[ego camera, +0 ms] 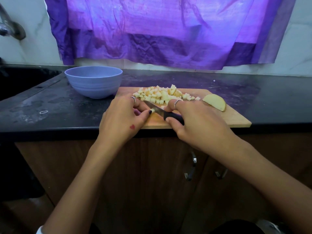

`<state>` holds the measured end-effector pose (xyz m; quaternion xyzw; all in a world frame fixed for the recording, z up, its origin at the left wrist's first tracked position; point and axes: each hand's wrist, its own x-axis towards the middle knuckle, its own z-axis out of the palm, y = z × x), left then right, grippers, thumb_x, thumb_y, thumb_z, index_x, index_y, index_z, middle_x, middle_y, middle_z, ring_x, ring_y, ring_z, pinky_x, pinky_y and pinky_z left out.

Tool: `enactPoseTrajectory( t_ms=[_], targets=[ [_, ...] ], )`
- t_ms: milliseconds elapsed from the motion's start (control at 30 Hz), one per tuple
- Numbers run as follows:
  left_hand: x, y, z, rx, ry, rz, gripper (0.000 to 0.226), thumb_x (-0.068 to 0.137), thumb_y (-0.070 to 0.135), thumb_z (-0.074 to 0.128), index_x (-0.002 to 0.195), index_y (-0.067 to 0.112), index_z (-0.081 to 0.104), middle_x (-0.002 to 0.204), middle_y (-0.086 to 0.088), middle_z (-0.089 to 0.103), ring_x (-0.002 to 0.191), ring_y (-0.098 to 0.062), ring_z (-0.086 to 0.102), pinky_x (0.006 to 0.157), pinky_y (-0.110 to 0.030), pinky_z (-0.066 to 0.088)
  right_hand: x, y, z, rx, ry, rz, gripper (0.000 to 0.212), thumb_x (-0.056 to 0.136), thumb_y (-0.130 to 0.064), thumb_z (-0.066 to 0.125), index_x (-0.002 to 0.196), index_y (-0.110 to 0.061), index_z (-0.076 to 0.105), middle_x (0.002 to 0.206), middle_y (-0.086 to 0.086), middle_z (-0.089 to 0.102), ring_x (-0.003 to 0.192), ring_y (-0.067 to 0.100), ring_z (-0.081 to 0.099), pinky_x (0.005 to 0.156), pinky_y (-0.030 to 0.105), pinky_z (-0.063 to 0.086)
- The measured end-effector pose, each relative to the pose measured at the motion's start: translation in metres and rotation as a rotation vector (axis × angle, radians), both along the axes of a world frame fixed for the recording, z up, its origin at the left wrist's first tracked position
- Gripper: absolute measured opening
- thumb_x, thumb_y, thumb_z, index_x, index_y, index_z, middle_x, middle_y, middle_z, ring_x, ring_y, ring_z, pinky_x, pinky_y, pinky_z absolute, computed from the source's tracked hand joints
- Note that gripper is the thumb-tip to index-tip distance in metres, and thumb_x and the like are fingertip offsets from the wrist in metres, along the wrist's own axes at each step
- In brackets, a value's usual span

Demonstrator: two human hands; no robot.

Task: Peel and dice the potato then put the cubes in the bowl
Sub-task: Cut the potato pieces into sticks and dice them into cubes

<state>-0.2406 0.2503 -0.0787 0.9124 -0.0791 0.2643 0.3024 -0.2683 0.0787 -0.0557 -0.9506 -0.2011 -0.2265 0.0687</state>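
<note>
A wooden cutting board [233,118] lies on the black counter. A heap of potato cubes [162,94] covers its far side, and a peeled potato slice [215,102] lies at its right. My right hand [197,119] grips the black handle of a knife [156,109], whose blade points left across the board. My left hand [123,117] pinches a small potato piece [152,110] against the blade. A pale blue bowl [93,83] stands left of the board; nothing shows above its rim.
A dark sink [20,80] sits at the far left with a tap [11,26] above it. Purple cloth [168,31] hangs on the wall behind. Wooden cabinet doors with metal handles [194,164] are below the counter edge.
</note>
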Motion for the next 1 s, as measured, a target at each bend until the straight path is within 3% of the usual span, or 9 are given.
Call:
enactPoseTrajectory(
  t_ms=[200,300,467,567,700,800,1000],
  targets=[
    [0.000,0.001,-0.002,0.000,-0.007,0.005,0.035,0.085,0.037,0.070,0.056,0.034,0.049,0.060,0.017,0.048,0.062,0.000,0.048,0.051,-0.022,0.028,-0.014,-0.011,0.007,-0.054,-0.006,-0.038,0.029,0.096,-0.041,0.047,0.125,-0.037,0.050,0.109,-0.004,0.062,0.100,0.017,0.057,0.056,0.025,0.035],
    [0.001,0.009,0.002,0.007,0.026,-0.056,0.011,0.083,0.039,0.071,0.076,0.030,0.070,0.065,0.017,0.052,0.063,-0.001,0.050,0.053,-0.014,0.030,-0.015,-0.013,0.005,-0.031,-0.093,-0.084,0.030,0.096,-0.042,0.046,0.125,-0.038,0.049,0.111,-0.003,0.062,0.102,0.021,0.057,0.064,0.028,0.037],
    [0.002,0.019,0.003,-0.023,0.043,-0.094,0.012,0.082,0.031,0.073,0.089,0.022,0.076,0.071,0.016,0.058,0.068,0.002,0.052,0.055,-0.005,0.034,-0.021,-0.011,0.005,0.072,-0.036,-0.055,0.030,0.094,-0.043,0.050,0.124,-0.039,0.052,0.099,-0.007,0.060,0.088,0.015,0.051,0.060,0.027,0.031],
    [0.003,0.015,0.000,-0.046,0.035,-0.084,0.005,0.083,0.029,0.072,0.087,0.026,0.075,0.077,0.010,0.065,0.075,-0.003,0.057,0.063,-0.016,0.040,-0.021,-0.008,0.005,0.074,-0.006,-0.041,0.031,0.094,-0.042,0.051,0.125,-0.037,0.052,0.087,-0.010,0.052,0.078,0.011,0.045,0.052,0.022,0.028],
    [0.005,0.014,-0.003,-0.061,0.035,-0.070,0.002,0.084,0.030,0.071,0.083,0.029,0.073,0.080,0.010,0.067,0.079,-0.004,0.059,0.074,-0.034,0.050,-0.019,-0.005,0.003,0.043,0.013,-0.044,0.032,0.095,-0.044,0.048,0.126,-0.040,0.049,0.100,-0.007,0.061,0.083,0.011,0.050,0.057,0.026,0.033],
    [0.005,0.012,-0.004,-0.081,0.031,-0.069,0.005,0.084,0.030,0.072,0.080,0.031,0.071,0.081,0.009,0.069,0.082,-0.007,0.060,0.079,-0.039,0.053,-0.019,-0.001,0.003,0.032,-0.017,-0.044,0.028,0.096,-0.042,0.046,0.124,-0.039,0.049,0.100,-0.005,0.059,0.091,0.015,0.053,0.062,0.029,0.035],
    [0.005,0.012,-0.005,-0.115,0.025,-0.080,0.017,0.082,0.030,0.073,0.070,0.038,0.065,0.080,0.012,0.070,0.080,-0.005,0.064,0.077,-0.043,0.055,-0.002,0.017,0.007,-0.036,-0.021,-0.046,0.024,0.096,-0.037,0.048,0.119,-0.033,0.053,0.078,-0.006,0.040,0.077,0.015,0.043,0.059,0.029,0.033]
  ],
)
